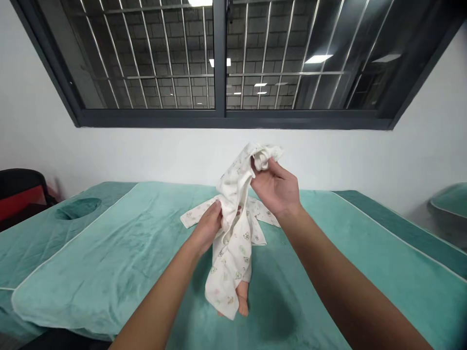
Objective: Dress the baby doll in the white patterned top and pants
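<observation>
A white baby garment (232, 177) with small printed figures hangs between my two hands; its exact cut does not show. My left hand (207, 227) pinches its left side at mid-height. Higher up and to the right, my right hand (278, 188) has its fingers gathered in the bunched upper end. Beneath the cloth lies a baby doll, its bare foot (242, 297) showing at the lower end. A matching printed top (197, 214) is on the doll, sleeves spread to both sides. The held garment hides the doll's head and most of its body.
The doll rests on a bed with a teal plush cover (120, 243), which has a round hole (78, 208) at the left. Behind stands a white wall with a dark-framed window (233, 119). A black and red chair (24, 197) is at far left.
</observation>
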Demonstrator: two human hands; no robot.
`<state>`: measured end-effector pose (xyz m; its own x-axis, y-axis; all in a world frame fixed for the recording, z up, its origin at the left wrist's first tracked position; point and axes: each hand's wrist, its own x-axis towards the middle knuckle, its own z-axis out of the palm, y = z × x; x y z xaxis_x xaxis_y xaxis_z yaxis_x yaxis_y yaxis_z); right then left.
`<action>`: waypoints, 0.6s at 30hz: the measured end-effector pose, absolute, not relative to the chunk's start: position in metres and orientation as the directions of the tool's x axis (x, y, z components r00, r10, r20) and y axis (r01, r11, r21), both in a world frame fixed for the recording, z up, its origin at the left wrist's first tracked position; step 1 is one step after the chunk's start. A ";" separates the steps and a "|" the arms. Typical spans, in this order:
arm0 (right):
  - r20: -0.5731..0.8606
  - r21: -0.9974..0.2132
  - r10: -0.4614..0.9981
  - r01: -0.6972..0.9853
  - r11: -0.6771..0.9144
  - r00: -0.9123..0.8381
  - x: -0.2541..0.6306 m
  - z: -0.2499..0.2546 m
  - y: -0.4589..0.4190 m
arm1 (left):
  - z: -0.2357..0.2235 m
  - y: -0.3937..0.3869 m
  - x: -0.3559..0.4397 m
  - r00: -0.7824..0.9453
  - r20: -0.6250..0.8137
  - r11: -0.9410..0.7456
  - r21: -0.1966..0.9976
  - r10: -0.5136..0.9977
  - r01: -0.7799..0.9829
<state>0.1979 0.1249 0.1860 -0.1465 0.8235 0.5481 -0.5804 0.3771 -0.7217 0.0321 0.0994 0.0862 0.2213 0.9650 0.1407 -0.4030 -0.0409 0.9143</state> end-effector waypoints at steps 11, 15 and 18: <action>0.177 -0.983 0.877 -0.132 0.131 -0.447 0.263 0.121 0.123 | 0.122 0.094 0.001 -0.004 0.165 -0.144 0.849 0.986 -0.508; -0.029 -0.859 0.759 0.404 0.314 -0.651 0.269 0.099 0.129 | 0.147 0.098 -0.004 0.050 0.219 -0.174 0.876 0.974 -0.450; 0.139 -0.809 0.749 0.362 0.463 -0.648 0.245 0.109 0.127 | 0.163 0.102 0.002 0.112 0.256 -0.208 0.921 0.960 -0.329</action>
